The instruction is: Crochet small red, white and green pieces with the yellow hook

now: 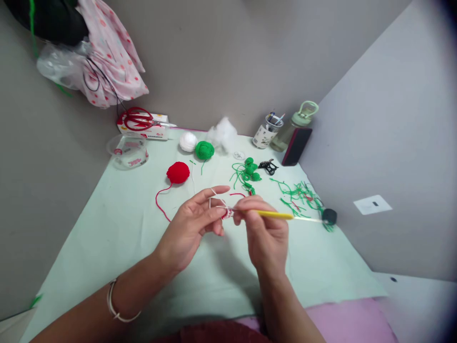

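My left hand pinches a small red and white crochet piece between thumb and fingers. White yarn loops around its raised index finger. My right hand grips a crochet hook with a yellow handle, whose thin tip meets the piece between the two hands. The far end of the hook is pale and blurred. Beyond the left hand lies a red yarn ball, its strand trailing down toward that hand. A white yarn ball and a green yarn ball sit farther back.
Green crocheted pieces, a black claw clip and yarn scraps lie at right. Behind them stand a pen cup, a bottle and a phone. Red scissors rest on a box; a plastic tub and white stuffing are nearby.
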Demonstrator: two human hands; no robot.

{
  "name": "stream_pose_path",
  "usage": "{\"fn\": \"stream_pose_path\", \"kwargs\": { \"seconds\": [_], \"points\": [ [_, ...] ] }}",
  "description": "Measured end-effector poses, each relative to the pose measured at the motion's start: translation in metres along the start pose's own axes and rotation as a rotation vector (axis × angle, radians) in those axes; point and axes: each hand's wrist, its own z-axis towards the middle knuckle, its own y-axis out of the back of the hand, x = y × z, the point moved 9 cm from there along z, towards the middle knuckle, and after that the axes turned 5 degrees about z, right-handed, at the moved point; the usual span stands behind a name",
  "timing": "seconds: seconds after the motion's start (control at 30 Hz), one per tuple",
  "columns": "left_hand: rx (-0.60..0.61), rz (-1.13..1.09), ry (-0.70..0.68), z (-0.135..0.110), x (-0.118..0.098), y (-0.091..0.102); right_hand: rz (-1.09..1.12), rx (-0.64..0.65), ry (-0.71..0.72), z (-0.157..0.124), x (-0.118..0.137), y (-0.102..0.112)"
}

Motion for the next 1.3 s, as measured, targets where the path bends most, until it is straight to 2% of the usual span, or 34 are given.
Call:
{"fn": "stream_pose_path", "kwargs": {
  "seconds": [0.1,0.27,0.4,0.47,0.63,0.73,0.8,0.93,1.03,1.17,1.3],
  "points": [
    [0.004,0.069,-0.033,-0.001,0.001,-0.002,-0.04,0.008,0.022,-0.002,0.0,-0.004],
    [0.035,0.073,0.031,-0.004,0.006,-0.006,0.057,-0.005,-0.066,-0.005,-0.013,0.002],
    [0.039,0.063,0.047,-0.004,0.007,-0.008,0.0,0.015,-0.007,-0.004,-0.008,0.0],
    [0.045,0.046,0.064,-0.004,0.008,-0.008,0.05,0.011,-0.02,-0.004,-0.009,0.0],
    [0.125,-0.028,0.183,-0.006,0.011,-0.01,0.282,-0.098,-0.221,0.001,-0.028,0.011],
    [0.174,-0.048,0.194,-0.008,0.012,-0.013,0.362,-0.098,-0.344,0.002,-0.037,0.011],
    [0.138,0.002,0.129,-0.006,0.01,-0.011,0.383,-0.068,-0.351,0.002,-0.038,0.007],
    [0.03,0.16,-0.059,-0.002,0.001,-0.007,0.214,-0.008,-0.166,-0.002,-0.024,0.001],
    [0.005,0.184,-0.064,-0.002,0.001,-0.007,0.111,-0.03,-0.093,-0.005,-0.018,0.002],
    [-0.031,0.119,-0.002,-0.003,0.003,-0.003,0.186,-0.049,-0.141,-0.002,-0.021,0.004],
    [0.003,0.031,0.017,-0.002,0.006,-0.005,0.307,-0.093,-0.281,0.002,-0.033,0.007]
  ]
}}
